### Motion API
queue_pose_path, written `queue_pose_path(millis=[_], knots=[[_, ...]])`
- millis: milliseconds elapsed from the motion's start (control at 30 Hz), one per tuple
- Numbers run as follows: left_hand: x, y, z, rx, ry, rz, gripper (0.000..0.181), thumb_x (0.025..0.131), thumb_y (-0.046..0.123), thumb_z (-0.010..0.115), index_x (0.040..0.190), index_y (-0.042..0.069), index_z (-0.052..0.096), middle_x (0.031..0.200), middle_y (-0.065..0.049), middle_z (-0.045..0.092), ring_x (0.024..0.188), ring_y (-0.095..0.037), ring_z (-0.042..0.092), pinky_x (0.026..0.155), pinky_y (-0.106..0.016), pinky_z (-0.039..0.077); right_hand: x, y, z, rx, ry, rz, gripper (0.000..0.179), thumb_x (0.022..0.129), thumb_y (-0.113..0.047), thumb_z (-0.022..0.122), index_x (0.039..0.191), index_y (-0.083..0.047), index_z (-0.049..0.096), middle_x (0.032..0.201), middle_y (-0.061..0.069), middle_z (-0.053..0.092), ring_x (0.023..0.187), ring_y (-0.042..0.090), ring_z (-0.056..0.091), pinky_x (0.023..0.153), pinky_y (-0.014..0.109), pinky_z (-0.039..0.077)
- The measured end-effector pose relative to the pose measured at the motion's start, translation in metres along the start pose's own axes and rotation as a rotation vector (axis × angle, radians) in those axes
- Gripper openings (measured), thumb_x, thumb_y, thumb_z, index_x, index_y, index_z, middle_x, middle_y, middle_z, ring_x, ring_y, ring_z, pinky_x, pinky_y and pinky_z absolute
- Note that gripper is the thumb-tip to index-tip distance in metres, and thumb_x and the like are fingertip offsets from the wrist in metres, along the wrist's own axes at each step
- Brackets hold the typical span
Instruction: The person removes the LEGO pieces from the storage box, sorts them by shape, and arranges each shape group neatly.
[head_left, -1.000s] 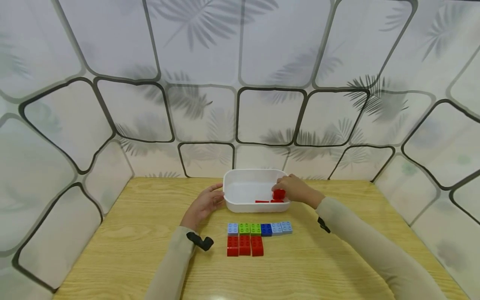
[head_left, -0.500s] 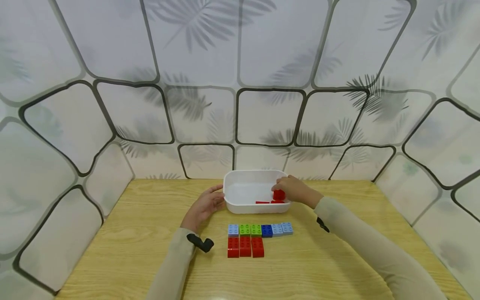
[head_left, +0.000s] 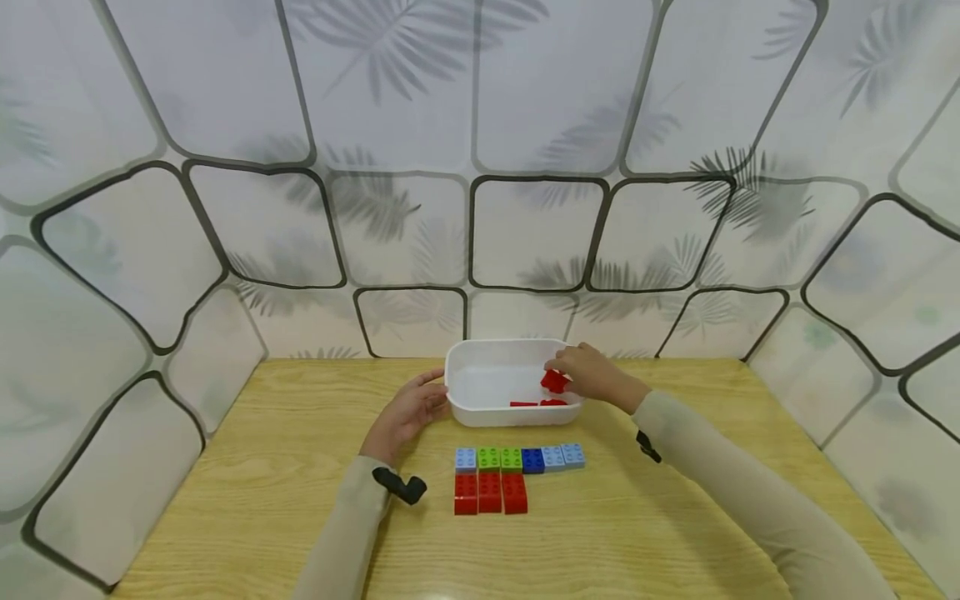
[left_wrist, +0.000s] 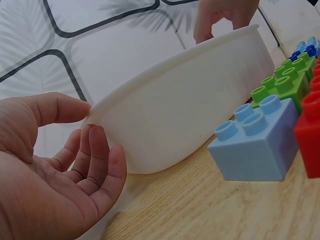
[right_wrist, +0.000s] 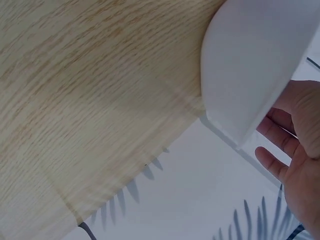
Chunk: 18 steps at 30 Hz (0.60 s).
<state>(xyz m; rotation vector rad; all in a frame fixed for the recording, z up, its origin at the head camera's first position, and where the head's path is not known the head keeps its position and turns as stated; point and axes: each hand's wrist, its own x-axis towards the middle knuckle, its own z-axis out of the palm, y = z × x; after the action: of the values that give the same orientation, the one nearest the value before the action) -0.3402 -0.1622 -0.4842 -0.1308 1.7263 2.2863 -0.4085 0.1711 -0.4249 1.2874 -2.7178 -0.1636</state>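
Observation:
At the back of the table stands a white plastic tub (head_left: pixel 487 415). My right hand (head_left: pixel 592 373) reaches over its right end and holds a red toy brick (head_left: pixel 554 382) inside. In the right wrist view the tub's wall hides those fingertips and the brick. My left hand (left_wrist: pixel 65 165) touches the tub's left end from outside, thumb at the rim, other fingers loosely bent against the wall. More red pieces (head_left: pixel 553 402) lie in the tub, partly hidden by its front wall.
In front of the tub, a row holds a light blue brick (head_left: pixel 466 459), green bricks (head_left: pixel 489 458), a dark blue brick (head_left: pixel 532 460) and more light blue bricks (head_left: pixel 573 455). Below its left part lie three red bricks (head_left: pixel 490 492). A patterned wall covering (head_left: pixel 540 233) rises behind the table.
My right hand has lifted slightly, and the red brick in it has tilted and shifted a little left. The left hand, tub and brick rows stay in place.

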Motion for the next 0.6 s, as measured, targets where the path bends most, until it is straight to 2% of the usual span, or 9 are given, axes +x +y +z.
queue_pose_path(millis=[300,467,600], knots=[[-0.001,0.002,0.001,0.007,0.015,0.000,0.053,0.102,0.006,0.054,0.152,0.002,0.037,0.120,-0.007,0.063,0.092,-0.008,0.065,0.084,-0.027,0.056,-0.007,-0.004,-0.017,0.108,0.077,0.002,0.038,0.079,-0.016,0.087,0.114,-0.007,0.072,0.094,0.006,0.071,0.086,0.022,0.065,0.082,0.045,0.052],[-0.002,0.002,0.001,0.009,-0.012,0.007,0.056,0.103,0.006,0.054,0.154,0.000,0.033,0.115,-0.004,0.065,0.091,-0.007,0.064,0.084,-0.026,0.055,-0.012,-0.005,-0.020,0.171,0.140,0.017,0.038,0.079,-0.016,0.088,0.113,-0.006,0.073,0.096,0.005,0.073,0.087,0.021,0.066,0.083,0.045,0.052],[-0.004,0.001,-0.001,-0.003,-0.045,0.033,0.054,0.101,0.008,0.057,0.151,0.000,0.037,0.112,-0.002,0.066,0.091,-0.007,0.065,0.085,-0.025,0.055,-0.019,-0.007,-0.024,0.219,0.219,0.014,0.040,0.079,-0.017,0.088,0.114,-0.005,0.073,0.097,0.006,0.074,0.088,0.023,0.068,0.084,0.047,0.053]])
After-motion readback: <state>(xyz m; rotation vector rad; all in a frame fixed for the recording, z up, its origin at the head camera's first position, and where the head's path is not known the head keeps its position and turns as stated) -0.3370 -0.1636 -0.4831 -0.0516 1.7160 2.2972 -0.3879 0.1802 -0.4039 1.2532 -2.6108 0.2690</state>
